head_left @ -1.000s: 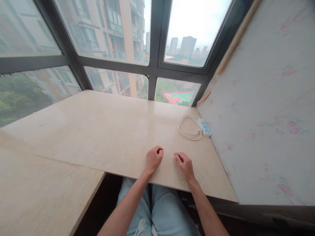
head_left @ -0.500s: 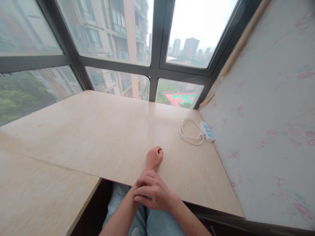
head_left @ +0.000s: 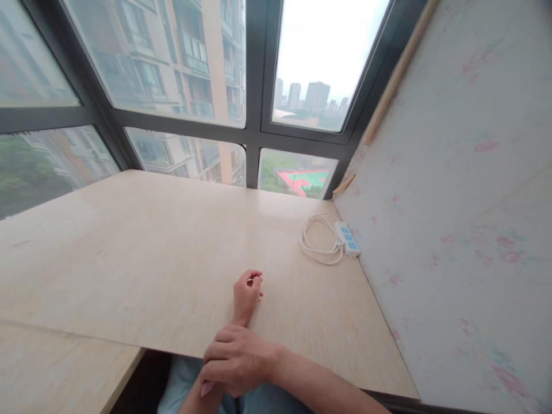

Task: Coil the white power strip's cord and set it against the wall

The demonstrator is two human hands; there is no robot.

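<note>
My left hand (head_left: 247, 294) is over the pale tabletop (head_left: 172, 276), its fingers curled into a loose fist with a small gap by the thumb. I see nothing held in it, though the palm side is mostly hidden. A thin ring seems to show on one finger. My right hand (head_left: 236, 357) lies across my left forearm (head_left: 200, 397) just below the wrist, its fingers wrapped over it. Part of the forearm is covered by that hand.
A white power strip (head_left: 347, 238) with blue socket faces lies against the floral-papered wall (head_left: 452, 172), its coiled white cord (head_left: 321, 253) beside it. Dark window frames (head_left: 254, 86) border the far side. A second tabletop section (head_left: 56, 368) is at lower left.
The view has shifted, so the table and power strip appear farther left and lower. My left hand has turned with its thumb side upward; my right hand still wraps the left forearm.
</note>
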